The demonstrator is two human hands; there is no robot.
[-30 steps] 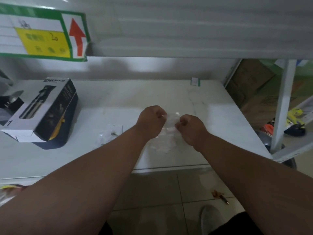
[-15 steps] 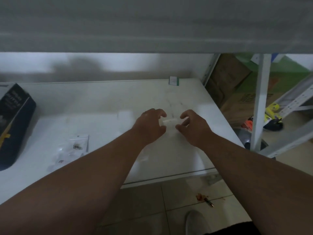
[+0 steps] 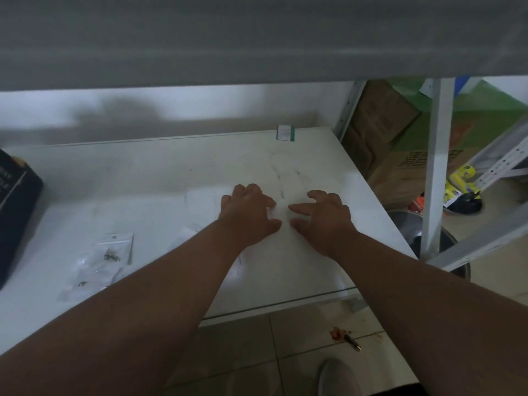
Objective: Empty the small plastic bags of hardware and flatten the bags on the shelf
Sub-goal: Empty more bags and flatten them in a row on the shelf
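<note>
My left hand (image 3: 248, 212) and my right hand (image 3: 323, 218) lie palm down, side by side, on the white shelf (image 3: 143, 178), fingers spread. A small clear plastic bag (image 3: 281, 212) shows faintly between the fingertips, lying flat on the shelf and pressed by both hands. It is barely visible against the white surface. To the left, two more clear bags (image 3: 110, 254) with small dark hardware pieces inside lie on the shelf, apart from both hands. Pale flat bags (image 3: 188, 232) peek out beside my left forearm.
A dark box (image 3: 14, 212) stands at the left edge. A small green-and-white tag (image 3: 285, 132) sits at the shelf's back. The upper shelf hangs low overhead. Right of the shelf stand a metal post (image 3: 437, 167), cardboard boxes and a bin. A pen (image 3: 353, 341) lies on the tiled floor.
Both hands went from pinching the bag held above the shelf to lowering it and spreading flat on top of it. The view shifted right, pushing the dark box to the left edge.
</note>
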